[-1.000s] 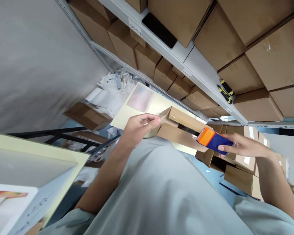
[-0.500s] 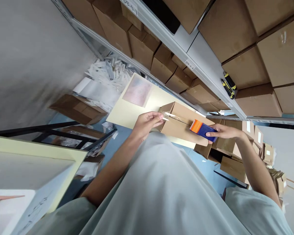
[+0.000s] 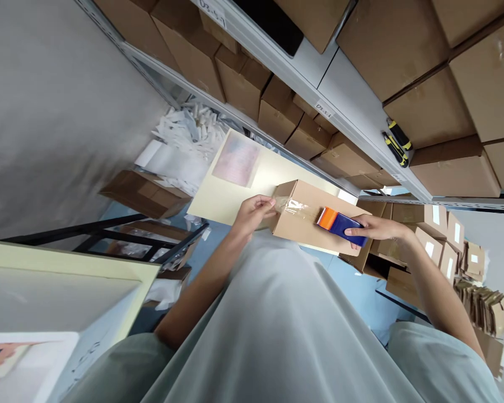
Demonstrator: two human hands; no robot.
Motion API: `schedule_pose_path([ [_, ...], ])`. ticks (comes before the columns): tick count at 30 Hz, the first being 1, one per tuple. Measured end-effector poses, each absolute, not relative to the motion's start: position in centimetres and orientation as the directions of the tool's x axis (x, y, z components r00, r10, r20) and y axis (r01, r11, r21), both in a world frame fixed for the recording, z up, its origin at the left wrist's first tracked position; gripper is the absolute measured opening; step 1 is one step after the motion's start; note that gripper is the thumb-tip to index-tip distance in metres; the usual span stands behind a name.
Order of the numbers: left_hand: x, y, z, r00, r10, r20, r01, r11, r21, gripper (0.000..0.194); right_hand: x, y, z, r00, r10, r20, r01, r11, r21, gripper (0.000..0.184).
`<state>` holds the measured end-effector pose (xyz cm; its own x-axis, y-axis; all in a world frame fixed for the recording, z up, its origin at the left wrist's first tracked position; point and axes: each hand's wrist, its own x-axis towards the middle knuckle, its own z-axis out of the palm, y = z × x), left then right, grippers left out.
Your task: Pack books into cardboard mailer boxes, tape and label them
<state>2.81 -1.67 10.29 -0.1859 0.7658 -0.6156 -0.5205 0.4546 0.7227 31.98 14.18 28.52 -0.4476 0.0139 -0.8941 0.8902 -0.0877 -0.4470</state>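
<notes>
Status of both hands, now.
Left hand: closed, pinching the end of the clear tape.
Right hand: closed, holding the orange-and-blue tape dispenser.

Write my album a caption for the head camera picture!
Clear tape on a cardboard box, between the left hand and the orange-and-blue tape dispenser in the right hand.

Tape disp. [image 3: 339,225]: orange + dk blue. Carton [image 3: 299,226]: brn. Tabletop [image 3: 205,197]: pale yel. Floor [image 3: 359,294]: lt blue.
</notes>
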Motion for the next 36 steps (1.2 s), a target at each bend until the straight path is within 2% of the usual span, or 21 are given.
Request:
schedule_pose_path([
  [4, 3.7, -1.9, 8.9, -0.307, 0.816, -0.49, -0.206, 0.446, 0.871, 0.049, 32.0, 13.6, 28.5, -0.461, 0.058, -0.886, 0.882, -0.084, -0.464, 0.068],
  [7, 3.4, -2.4, 9.7, -0.443, 0.814, -0.377, 0.07, 0.451, 0.89, 0.045, 32.1, 13.5, 28.2, -0.495, 0.008, -0.869, 0.863, -0.112, -0.492, 0.068],
  [11, 3.7, -2.4, 12.7, -0.473, 0.854, -0.217, 0.227, 0.356, 0.907, 0.035, 32.1, 13.3, 27.7, -0.528, -0.028, -0.849, 0.843, -0.139, -0.52, 0.071],
  [14, 5.2, -2.0, 14.3, -0.465, 0.871, -0.157, 0.316, 0.329, 0.89, 0.029, 32.3, 13.1, 27.4, -0.558, -0.02, -0.83, 0.827, -0.095, -0.554, 0.074],
  [22, 7.3, -1.3, 13.1, -0.553, 0.792, -0.26, 0.104, 0.375, 0.921, 0.035, 33.7, 13.2, 26.4, -0.595, -0.06, -0.801, 0.803, -0.056, -0.593, 0.078],
  [26, 7.7, -1.0, 12.6, -0.599, 0.737, -0.314, 0.053, 0.428, 0.902, 0.036, 36.1, 13.7, 27.6, -0.608, -0.012, -0.794, 0.794, -0.006, -0.608, 0.075],
  [31, 8.3, -0.3, 12.7, -0.667, 0.643, -0.376, -0.052, 0.464, 0.884, 0.033, 43.0, 14.7, 31.3, -0.487, 0.094, -0.868, 0.872, -0.01, -0.49, 0.063],
  [36, 9.1, 0.5, 13.3, -0.722, 0.548, -0.422, -0.13, 0.492, 0.861, 0.032, 52.0, 16.1, 34.9, -0.366, 0.013, -0.931, 0.93, -0.041, -0.366, 0.065],
])
